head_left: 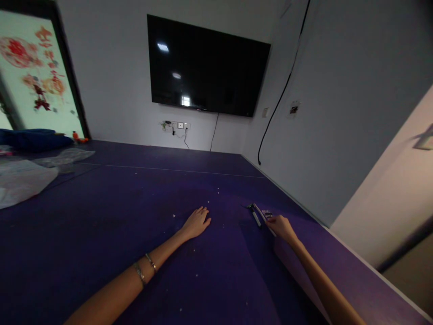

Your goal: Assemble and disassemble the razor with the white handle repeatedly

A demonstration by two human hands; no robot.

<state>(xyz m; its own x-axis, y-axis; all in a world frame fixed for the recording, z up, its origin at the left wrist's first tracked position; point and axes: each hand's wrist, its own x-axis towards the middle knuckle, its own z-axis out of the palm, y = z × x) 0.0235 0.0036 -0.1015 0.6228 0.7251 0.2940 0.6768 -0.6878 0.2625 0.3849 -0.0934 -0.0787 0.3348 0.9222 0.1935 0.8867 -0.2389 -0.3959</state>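
My left hand (196, 223) lies palm down on the dark purple surface (189, 280), fingers stretched out and holding nothing. Farther right, the fingers of my right hand (281, 228) are closed in a pinch on a thin pale strip (260, 212), which slants up and left from them. Just left of the strip lies a small slim tool (256, 218) with a pale handle and a dark head; its exact kind is too small to tell. Behind my right fingertips sits a little patterned item (267, 214), partly hidden.
Small white scraps (174, 215) are scattered over the surface. At the left lie clear plastic sheeting (27, 178) and a dark blue cloth bundle (34, 139). A black cable (282, 92) hangs along the right wall, and a television (206, 67) is mounted ahead.
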